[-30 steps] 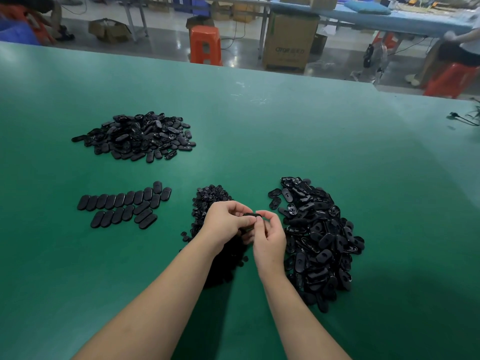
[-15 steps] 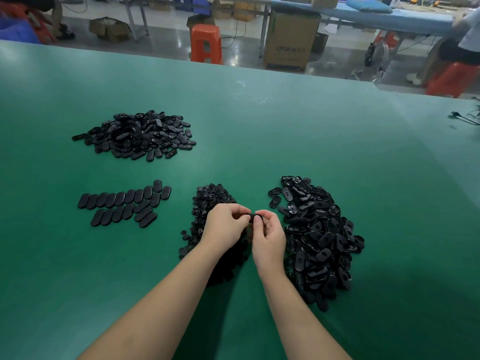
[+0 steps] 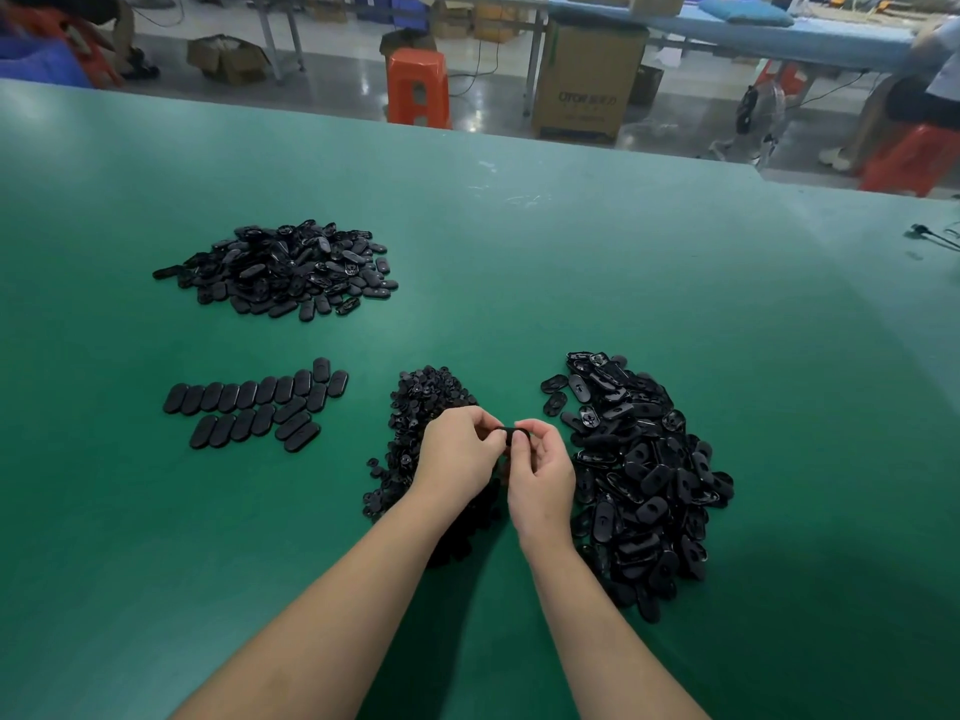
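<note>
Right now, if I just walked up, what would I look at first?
The left hand and right hand pinch one small black piece between them, near the middle of the green table. A big heap of black ovals lies just right of them, a second heap sits far left, and neat rows of ovals lie at the left.

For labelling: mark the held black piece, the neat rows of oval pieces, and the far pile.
held black piece (image 3: 513, 433): head view, exposed middle
rows of oval pieces (image 3: 248, 396): head view, upper row's middle
far pile (image 3: 280, 265): head view, heap's centre
</note>
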`<state>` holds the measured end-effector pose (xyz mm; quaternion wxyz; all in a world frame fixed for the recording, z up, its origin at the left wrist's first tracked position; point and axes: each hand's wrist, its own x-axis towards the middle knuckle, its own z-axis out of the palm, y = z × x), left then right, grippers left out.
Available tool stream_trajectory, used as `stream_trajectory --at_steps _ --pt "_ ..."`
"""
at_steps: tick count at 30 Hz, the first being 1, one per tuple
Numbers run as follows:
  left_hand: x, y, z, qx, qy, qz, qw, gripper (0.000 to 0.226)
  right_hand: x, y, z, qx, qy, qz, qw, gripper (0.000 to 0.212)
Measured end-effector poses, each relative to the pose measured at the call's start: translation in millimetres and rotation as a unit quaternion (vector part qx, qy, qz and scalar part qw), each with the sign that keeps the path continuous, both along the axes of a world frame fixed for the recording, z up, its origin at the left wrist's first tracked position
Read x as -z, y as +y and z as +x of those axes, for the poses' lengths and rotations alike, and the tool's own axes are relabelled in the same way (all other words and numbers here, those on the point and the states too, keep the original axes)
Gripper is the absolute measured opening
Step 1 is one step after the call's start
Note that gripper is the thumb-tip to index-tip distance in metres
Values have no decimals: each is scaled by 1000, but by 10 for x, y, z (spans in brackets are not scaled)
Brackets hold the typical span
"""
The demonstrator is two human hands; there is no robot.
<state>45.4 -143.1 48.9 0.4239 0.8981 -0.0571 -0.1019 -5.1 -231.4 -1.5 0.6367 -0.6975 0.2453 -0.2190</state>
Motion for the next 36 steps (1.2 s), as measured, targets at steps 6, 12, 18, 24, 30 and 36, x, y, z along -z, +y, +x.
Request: stream_trajectory --at_steps 6,12,18,24,30,36 --pt "10 -46 -17 -1 -37 28 999 9 4 -8 0 2 4 -4 1000 10" --pt "22 -55 -27 3 -59 30 998 11 1 -5 -4 5 8 -19 1000 9" --pt "34 17 -6 47 -57 11 997 16 8 6 -8 12 -5 -36 999 11" --pt "19 79 17 74 -67 20 995 17 19 14 3 6 5 -48 999 9" --pt "11 54 13 73 -75 29 994 16 12 11 -6 5 10 -60 998 5" --pt "15 89 -16 150 -161 81 972 32 1 28 -6 16 8 -35 999 18"
